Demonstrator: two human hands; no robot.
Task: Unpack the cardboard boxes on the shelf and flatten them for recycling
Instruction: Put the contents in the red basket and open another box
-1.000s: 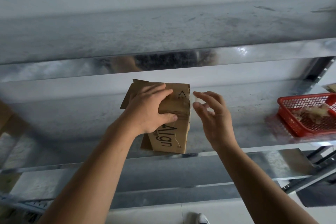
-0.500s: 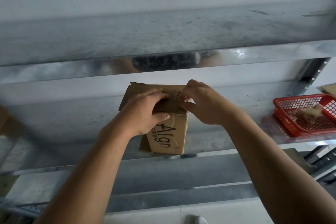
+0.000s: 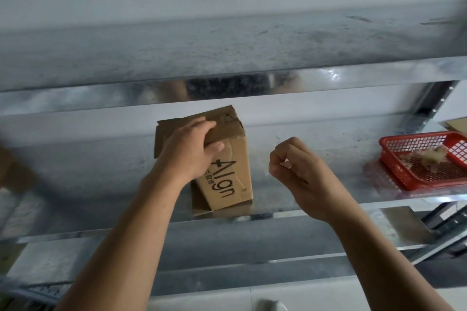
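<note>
One left hand (image 3: 187, 151) had its grip tight over the top of the small brown cardboard box (image 3: 227, 179), likely to stop it sliding. That box stood a bit tilted near the front edge of the grey metal shelf (image 3: 101, 171), and nothing inside it showed. Beside it, not touching, the right hand (image 3: 298, 166) had its grip pinched on a small pale scrap (image 3: 286, 164), maybe tape. Far right, a red plastic basket (image 3: 434, 185) held a crumpled pale-brown pile (image 3: 427, 159), maybe more scraps.
</note>
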